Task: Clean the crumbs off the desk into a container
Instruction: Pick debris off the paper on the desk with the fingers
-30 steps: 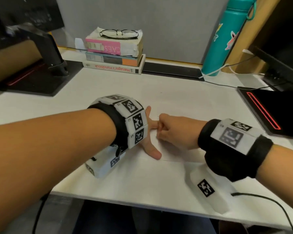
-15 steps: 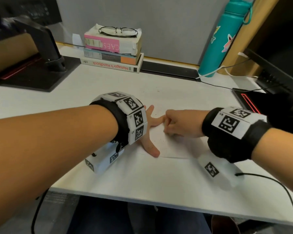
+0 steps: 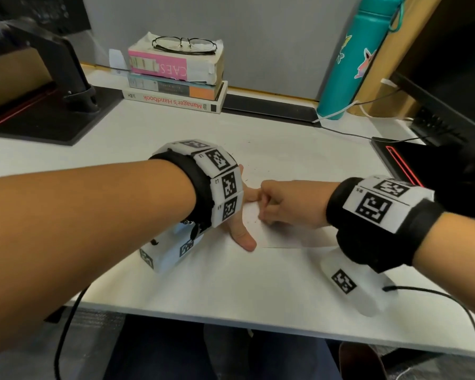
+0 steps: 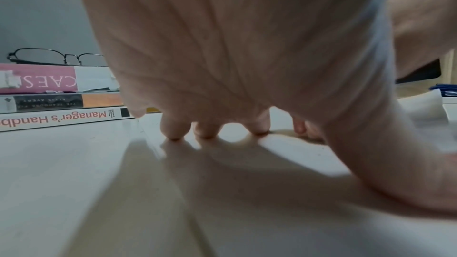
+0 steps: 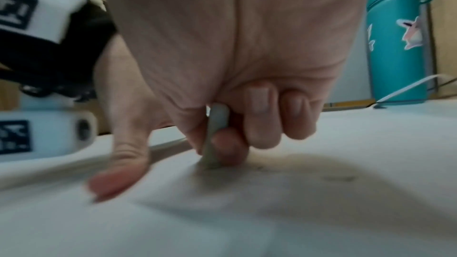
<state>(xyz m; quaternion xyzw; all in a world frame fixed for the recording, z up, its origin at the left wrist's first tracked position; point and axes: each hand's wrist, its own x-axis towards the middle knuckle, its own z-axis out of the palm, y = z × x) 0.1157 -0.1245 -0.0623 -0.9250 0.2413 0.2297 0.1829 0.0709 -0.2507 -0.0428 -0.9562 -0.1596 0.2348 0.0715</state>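
Observation:
A white paper sheet point(image 3: 285, 238) lies flat on the white desk point(image 3: 231, 283). My left hand point(image 3: 239, 223) presses on its left part with spread, straight fingers point(image 4: 175, 132). Right beside the left index finger, my right hand point(image 3: 288, 204) is curled and pinches a small grey-white card point(image 5: 215, 136). The card stands on edge with its lower tip on the paper. Tiny dark crumbs point(image 3: 254, 221) dot the paper by the right hand's knuckles, and more crumbs point(image 3: 246, 179) lie on the bare desk just beyond the left hand. No container for the crumbs shows in any view.
A stack of books point(image 3: 176, 78) with glasses point(image 3: 184, 45) on top stands at the back. A teal bottle point(image 3: 354, 56) stands back right, a black monitor base point(image 3: 52, 116) back left, a black red-lined base point(image 3: 412, 165) right. Cables point(image 3: 340, 131) cross the back right.
The right hand has shifted slightly on the paper, staying against the left index finger. The left hand still presses the sheet. The head view has drifted a little.

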